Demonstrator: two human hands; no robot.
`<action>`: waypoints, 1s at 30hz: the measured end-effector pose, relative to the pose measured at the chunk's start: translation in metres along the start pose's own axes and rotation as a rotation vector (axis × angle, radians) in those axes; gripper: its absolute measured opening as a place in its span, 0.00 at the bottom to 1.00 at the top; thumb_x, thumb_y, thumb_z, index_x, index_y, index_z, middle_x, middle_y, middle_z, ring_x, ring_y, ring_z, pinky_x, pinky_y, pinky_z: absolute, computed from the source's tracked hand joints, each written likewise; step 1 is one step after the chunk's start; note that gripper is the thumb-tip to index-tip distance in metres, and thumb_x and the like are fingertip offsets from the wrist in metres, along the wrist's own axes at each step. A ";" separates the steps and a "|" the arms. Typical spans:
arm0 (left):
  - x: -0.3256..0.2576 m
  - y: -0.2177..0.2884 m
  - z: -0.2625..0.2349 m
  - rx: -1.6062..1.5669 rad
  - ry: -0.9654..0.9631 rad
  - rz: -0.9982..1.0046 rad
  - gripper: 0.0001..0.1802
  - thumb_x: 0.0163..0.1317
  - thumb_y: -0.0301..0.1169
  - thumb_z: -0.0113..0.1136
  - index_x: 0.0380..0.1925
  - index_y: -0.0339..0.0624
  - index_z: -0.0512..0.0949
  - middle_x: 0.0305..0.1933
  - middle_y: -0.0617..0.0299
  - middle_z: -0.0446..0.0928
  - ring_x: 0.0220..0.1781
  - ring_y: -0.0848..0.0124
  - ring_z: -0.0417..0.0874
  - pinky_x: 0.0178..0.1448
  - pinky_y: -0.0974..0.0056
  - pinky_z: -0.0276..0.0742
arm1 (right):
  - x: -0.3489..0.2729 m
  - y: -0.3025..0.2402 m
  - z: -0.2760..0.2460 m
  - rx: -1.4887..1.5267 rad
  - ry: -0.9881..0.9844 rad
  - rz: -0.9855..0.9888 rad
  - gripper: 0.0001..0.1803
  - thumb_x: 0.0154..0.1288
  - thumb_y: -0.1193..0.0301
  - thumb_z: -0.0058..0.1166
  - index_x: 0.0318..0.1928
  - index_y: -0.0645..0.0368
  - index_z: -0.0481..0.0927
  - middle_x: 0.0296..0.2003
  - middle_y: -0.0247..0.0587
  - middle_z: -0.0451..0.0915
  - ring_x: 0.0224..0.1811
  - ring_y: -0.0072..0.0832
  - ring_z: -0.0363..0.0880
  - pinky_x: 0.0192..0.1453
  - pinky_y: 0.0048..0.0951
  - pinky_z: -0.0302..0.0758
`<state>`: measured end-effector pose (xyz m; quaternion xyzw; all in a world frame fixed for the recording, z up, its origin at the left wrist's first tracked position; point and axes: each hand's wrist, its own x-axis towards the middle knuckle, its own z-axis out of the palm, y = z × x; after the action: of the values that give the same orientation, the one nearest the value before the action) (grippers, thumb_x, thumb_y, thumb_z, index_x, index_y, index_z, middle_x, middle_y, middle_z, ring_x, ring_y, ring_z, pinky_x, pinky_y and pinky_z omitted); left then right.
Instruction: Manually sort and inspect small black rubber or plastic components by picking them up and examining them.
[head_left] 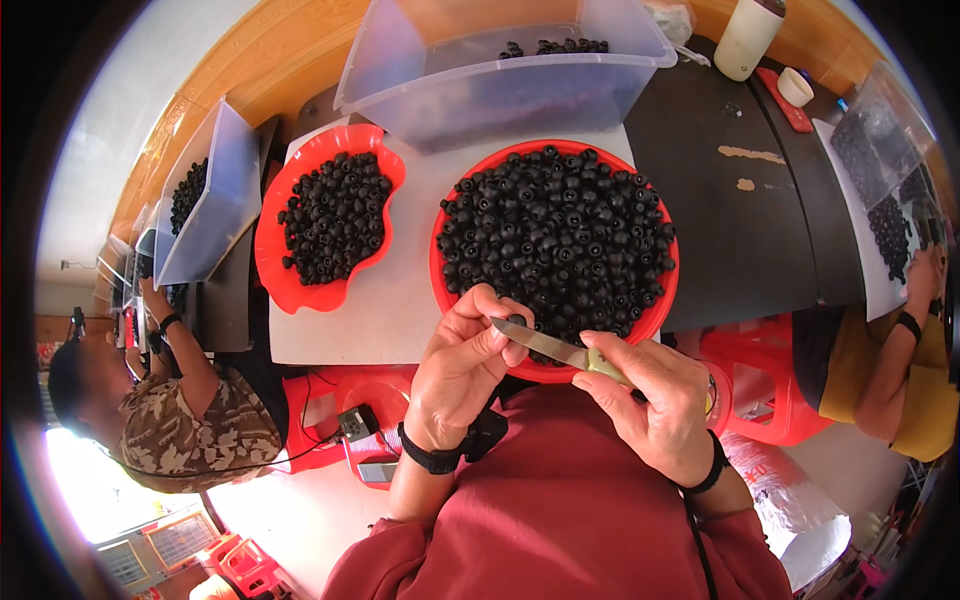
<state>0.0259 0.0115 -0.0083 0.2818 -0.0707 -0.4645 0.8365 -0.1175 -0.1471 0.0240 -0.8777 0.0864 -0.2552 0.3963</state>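
My left hand (458, 365) pinches a small round black piece (517, 321) between thumb and fingers. In my right hand (662, 402) is a knife (556, 346) with a pale green handle, its blade pointing left and its tip at the black piece. Whether the edge cuts into the piece is too small to tell. Both hands are over the near rim of a round red basin (437, 255) heaped with many black pieces (556, 240), several with a hole in the end. To its left, a scalloped red tray (272, 245) holds more of them.
A clear plastic bin (500, 95) with a few black pieces stands behind the basin, on a white board (415, 335). Another bin (212, 215) is at left. Co-workers sit at left (205, 430) and right (890, 390). A cream bottle (748, 40) stands at the back right.
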 end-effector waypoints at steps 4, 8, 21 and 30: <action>0.000 0.000 -0.001 -0.019 -0.020 0.003 0.07 0.64 0.20 0.59 0.40 0.41 0.74 0.43 0.51 0.77 0.34 0.74 0.75 0.44 0.70 0.74 | 0.003 -0.001 0.003 -0.017 0.009 -0.014 0.20 0.54 0.67 0.72 0.47 0.59 0.84 0.19 0.32 0.73 0.16 0.25 0.70 0.20 0.27 0.68; 0.000 0.001 -0.002 0.003 -0.007 0.029 0.07 0.64 0.20 0.58 0.40 0.41 0.74 0.43 0.51 0.77 0.34 0.73 0.75 0.44 0.70 0.74 | 0.006 0.001 0.008 -0.033 0.000 -0.020 0.20 0.54 0.66 0.71 0.47 0.58 0.84 0.19 0.31 0.72 0.16 0.25 0.70 0.20 0.28 0.66; -0.003 0.000 0.012 0.056 -0.080 -0.047 0.05 0.64 0.24 0.63 0.36 0.42 0.75 0.38 0.51 0.78 0.33 0.73 0.75 0.41 0.70 0.73 | 0.016 0.009 0.009 0.065 0.084 0.130 0.15 0.58 0.68 0.68 0.44 0.62 0.84 0.23 0.40 0.80 0.20 0.30 0.79 0.23 0.29 0.72; 0.002 -0.004 0.006 0.061 0.005 0.027 0.06 0.64 0.22 0.60 0.38 0.41 0.74 0.43 0.52 0.78 0.35 0.73 0.75 0.42 0.70 0.73 | -0.002 -0.003 -0.002 0.095 0.012 0.045 0.20 0.55 0.69 0.71 0.47 0.62 0.83 0.21 0.36 0.78 0.17 0.25 0.74 0.21 0.25 0.70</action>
<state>0.0220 0.0064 -0.0056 0.3074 -0.0867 -0.4500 0.8340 -0.1202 -0.1456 0.0269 -0.8541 0.0962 -0.2551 0.4428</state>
